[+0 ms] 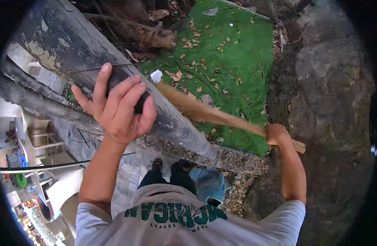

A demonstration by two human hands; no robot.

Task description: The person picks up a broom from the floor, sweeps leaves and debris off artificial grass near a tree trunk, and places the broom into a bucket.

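Wooden stick (233,119) slants over green turf (250,61) beside a grey post (172,121).

Outdoor yard, green turf (250,61), dry leaves (177,76), stone paving (130,169)

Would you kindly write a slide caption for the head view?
Right hand gripping a wooden stick over a leaf-strewn green mat, open left hand before a weathered beam.

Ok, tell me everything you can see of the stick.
The stick looks like bare tan wood, long, fairly straight, blurred toward its far end. It slants across the view, overlapping the green mat, far end near the grey beam; contact there is unclear. The right hand grips it; its near end juts beyond.
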